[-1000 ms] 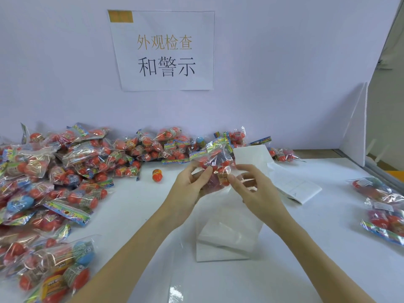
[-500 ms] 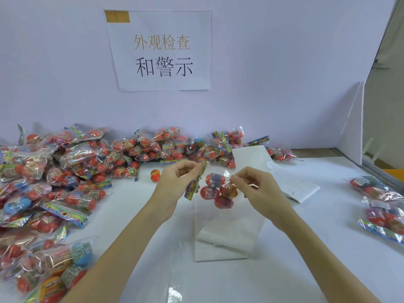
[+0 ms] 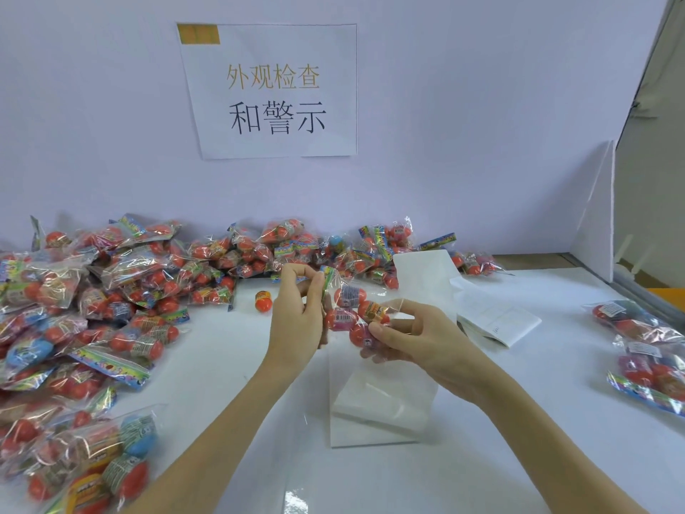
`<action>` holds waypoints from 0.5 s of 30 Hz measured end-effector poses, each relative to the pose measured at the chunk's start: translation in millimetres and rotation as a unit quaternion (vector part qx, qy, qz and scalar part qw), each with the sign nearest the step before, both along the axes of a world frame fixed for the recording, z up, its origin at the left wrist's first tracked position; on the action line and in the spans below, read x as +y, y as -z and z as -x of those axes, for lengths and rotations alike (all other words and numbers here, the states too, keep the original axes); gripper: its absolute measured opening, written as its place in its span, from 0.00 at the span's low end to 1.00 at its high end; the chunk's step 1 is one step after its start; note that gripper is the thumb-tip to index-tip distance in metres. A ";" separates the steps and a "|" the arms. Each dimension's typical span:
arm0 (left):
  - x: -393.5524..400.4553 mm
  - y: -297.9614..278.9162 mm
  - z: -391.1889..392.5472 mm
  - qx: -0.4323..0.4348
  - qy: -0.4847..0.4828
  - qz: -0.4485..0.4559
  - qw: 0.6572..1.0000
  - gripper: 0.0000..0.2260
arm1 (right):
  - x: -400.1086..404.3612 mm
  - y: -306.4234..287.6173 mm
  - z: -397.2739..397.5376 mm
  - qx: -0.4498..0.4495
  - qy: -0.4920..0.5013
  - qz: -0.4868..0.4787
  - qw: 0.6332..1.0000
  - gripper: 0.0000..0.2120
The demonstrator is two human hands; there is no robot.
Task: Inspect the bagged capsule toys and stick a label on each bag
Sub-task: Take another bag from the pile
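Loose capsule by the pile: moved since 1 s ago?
No. The loose orange capsule lies on the table just right of the bag pile's edge, same as before; the slight image shift matches the wall sign's, so it is camera motion.

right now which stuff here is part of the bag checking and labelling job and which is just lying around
Part of the job:
- held bag of capsule toys, pinched by left hand and right hand
- pile of bagged toys
- bags set at the right
- white label backing strip

Just lying about:
- loose orange capsule
- open booklet
- wall sign
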State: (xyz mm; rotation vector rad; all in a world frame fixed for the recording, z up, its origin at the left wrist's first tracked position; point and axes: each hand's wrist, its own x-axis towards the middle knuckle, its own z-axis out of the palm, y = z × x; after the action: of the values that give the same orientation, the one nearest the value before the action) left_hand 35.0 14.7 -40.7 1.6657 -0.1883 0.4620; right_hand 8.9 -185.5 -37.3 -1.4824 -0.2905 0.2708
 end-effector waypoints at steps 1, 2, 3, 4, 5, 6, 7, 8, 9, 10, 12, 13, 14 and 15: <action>0.7 -0.5 -0.1 -0.029 -0.011 -0.024 0.999 0.06 | -0.2 -0.2 -0.2 0.006 -0.001 -0.005 1.000 0.15; 1.9 -1.3 -0.2 -0.059 -0.021 -0.055 0.997 0.05 | -0.4 -1.1 0.0 0.012 -0.006 -0.009 1.000 0.17; 3.2 -2.4 -0.3 -0.086 -0.028 -0.085 0.992 0.05 | -0.5 -2.0 0.3 0.015 -0.015 -0.009 1.000 0.20; 4.5 -3.6 -0.5 -0.110 -0.030 -0.112 0.987 0.04 | -0.6 -2.7 0.6 0.016 -0.026 -0.009 0.999 0.23; 5.6 -4.4 -0.7 -0.128 -0.031 -0.131 0.983 0.04 | -0.4 -2.8 1.0 0.016 -0.038 -0.009 0.999 0.24; 6.9 -4.5 -0.9 -0.138 -0.032 -0.140 0.980 0.04 | 0.2 -2.5 1.5 0.017 -0.046 -0.007 0.999 0.24; 8.1 -4.2 -1.4 -0.138 -0.040 -0.141 0.980 0.04 | 0.7 -2.3 2.3 0.019 -0.047 -0.007 0.999 0.24; 8.5 -3.8 -2.0 -0.132 -0.054 -0.136 0.980 0.05 | 0.8 -2.3 2.6 0.023 -0.040 -0.016 0.999 0.23; 8.4 -3.7 -1.8 -0.117 -0.068 -0.127 0.983 0.06 | 0.1 -1.9 2.4 0.027 -0.026 -0.034 0.999 0.21; 7.2 -4.1 -1.1 -0.090 -0.072 -0.112 0.987 0.08 | -0.2 -1.6 1.8 0.033 -0.008 -0.059 0.998 0.19; 4.5 -7.9 0.0 -0.001 -0.013 -0.059 0.998 0.14 | -0.8 -2.3 0.2 0.045 0.018 -0.105 0.993 0.17; 3.6 -9.6 0.0 0.055 0.039 -0.041 0.997 0.17 | -0.9 -2.7 -0.7 0.047 0.020 -0.117 0.992 0.18; 2.8 -10.5 0.5 0.100 0.088 -0.037 0.990 0.20 | -0.9 -2.9 -1.2 0.045 0.016 -0.120 0.992 0.18; 1.9 -10.4 1.5 0.126 0.126 -0.042 0.983 0.20 | -0.8 -3.1 -1.3 0.041 0.007 -0.114 0.993 0.18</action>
State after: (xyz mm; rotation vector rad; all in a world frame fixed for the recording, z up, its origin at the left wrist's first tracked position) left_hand 33.5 16.5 -30.3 1.7382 -0.2313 0.0514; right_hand 10.1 -186.3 -34.2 -1.2445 -0.2358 0.2772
